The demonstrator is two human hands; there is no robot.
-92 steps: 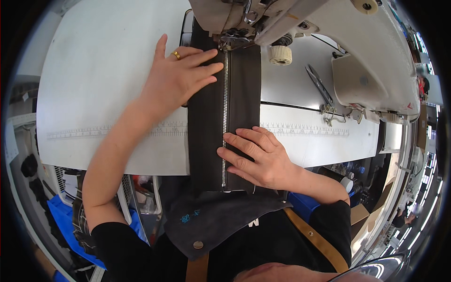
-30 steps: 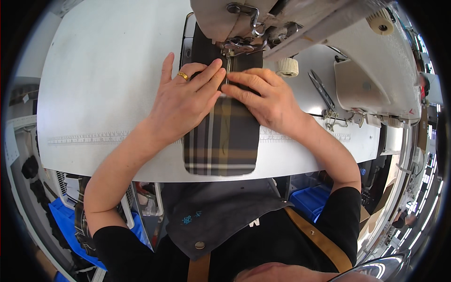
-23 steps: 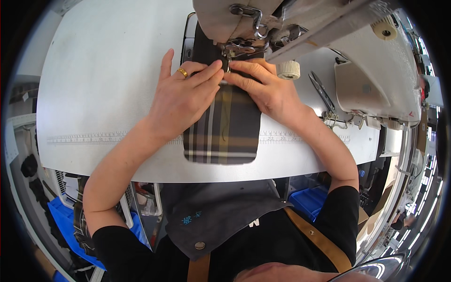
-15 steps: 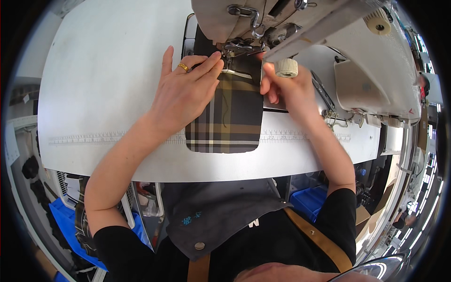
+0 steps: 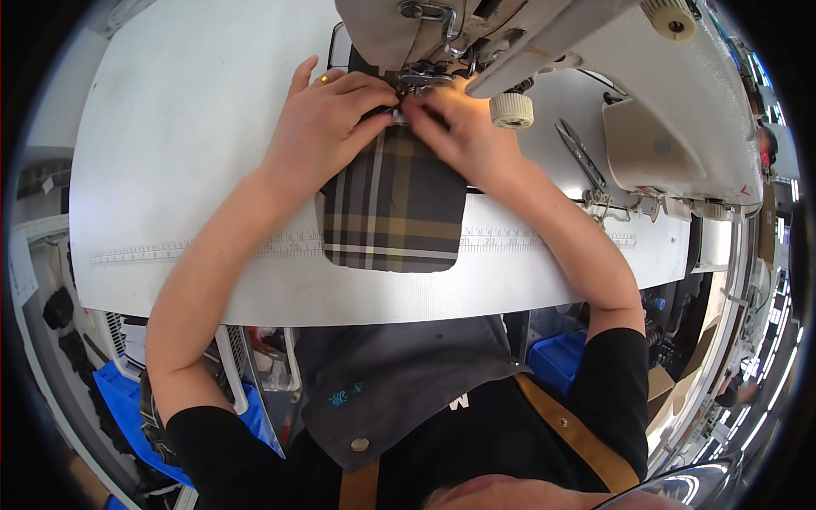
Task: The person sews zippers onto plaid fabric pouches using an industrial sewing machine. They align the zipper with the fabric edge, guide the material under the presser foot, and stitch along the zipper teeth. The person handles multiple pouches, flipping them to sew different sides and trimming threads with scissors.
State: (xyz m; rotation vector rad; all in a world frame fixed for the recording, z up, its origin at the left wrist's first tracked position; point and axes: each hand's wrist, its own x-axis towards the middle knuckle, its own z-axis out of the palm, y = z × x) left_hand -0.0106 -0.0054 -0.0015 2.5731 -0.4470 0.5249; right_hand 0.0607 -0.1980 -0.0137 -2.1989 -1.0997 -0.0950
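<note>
A dark plaid fabric piece (image 5: 391,208) with yellow, white and brown stripes lies on the white table, its far end under the head of a sewing machine (image 5: 552,51). My left hand (image 5: 327,119), with a gold ring, bends over the fabric's far left edge, thumb and fingertips pinched together close to the presser foot (image 5: 416,81). From the other side my right hand (image 5: 472,132) reaches under the machine head, its thumb and finger closed at the same spot, nearly meeting the left fingertips. What the fingertips grip is too small to make out.
Metal thread snips (image 5: 580,155) lie on the table right of my right hand, near a tangle of thread (image 5: 603,208). A ruler strip (image 5: 153,253) runs across the table. Below the front edge are a blue bin (image 5: 557,361) and a white basket (image 5: 234,361).
My right hand has moved left, under the machine head, to meet my left fingertips, which have curled into a pinch. The fabric shifted slightly left, and the loose thread on it no longer shows.
</note>
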